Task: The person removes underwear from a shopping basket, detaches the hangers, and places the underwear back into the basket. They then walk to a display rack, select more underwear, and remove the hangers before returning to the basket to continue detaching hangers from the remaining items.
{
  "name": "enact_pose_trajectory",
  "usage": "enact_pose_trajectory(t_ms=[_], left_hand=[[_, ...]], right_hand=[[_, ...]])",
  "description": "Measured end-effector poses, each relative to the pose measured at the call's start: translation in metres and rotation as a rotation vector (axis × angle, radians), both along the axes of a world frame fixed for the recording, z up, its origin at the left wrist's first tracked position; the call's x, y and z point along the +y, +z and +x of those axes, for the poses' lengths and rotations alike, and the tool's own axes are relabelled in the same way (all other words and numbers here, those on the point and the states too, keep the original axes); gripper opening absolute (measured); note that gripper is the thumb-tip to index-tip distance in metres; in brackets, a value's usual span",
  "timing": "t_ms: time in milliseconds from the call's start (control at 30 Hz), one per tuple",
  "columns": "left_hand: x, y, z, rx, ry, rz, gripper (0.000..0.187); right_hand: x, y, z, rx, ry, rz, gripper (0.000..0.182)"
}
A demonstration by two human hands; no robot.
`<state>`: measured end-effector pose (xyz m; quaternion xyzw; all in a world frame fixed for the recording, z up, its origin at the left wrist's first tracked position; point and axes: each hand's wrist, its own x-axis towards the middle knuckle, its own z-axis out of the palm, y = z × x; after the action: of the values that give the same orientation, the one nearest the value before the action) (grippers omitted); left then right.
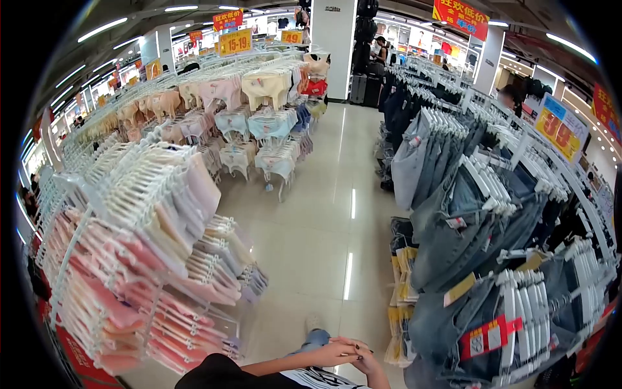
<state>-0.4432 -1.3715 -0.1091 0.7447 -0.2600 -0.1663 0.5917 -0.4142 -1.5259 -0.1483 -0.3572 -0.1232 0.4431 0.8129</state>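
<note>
Both of my hands are together in front of my body at the bottom centre of the head view. My left hand and my right hand overlap, with dark nails showing on some fingers. No object shows in either of them. Below them are a black and white top and a blue trouser leg with a light shoe on the floor. To the right hang grey-blue jeans on white hangers, with a red tag. Pink and cream garments hang on a rack to the left.
A tiled aisle runs forward between the racks towards a white pillar. Black suitcases stand beside it. One person is in the background near them. A 39 price sign tops the right rack.
</note>
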Motion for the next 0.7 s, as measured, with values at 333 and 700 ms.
enact_pose_trajectory(t_ms=[333,700], left_hand=[[0.068,-0.017,0.235,-0.135,0.254,-0.105,0.033],[0.176,-0.031,0.388,-0.194,0.318,0.094,0.032]], right_hand=[[0.087,0.039,0.243,-0.112,0.004,-0.134,0.043],[0.172,0.007,0.44,-0.317,0.183,-0.446,0.028]])
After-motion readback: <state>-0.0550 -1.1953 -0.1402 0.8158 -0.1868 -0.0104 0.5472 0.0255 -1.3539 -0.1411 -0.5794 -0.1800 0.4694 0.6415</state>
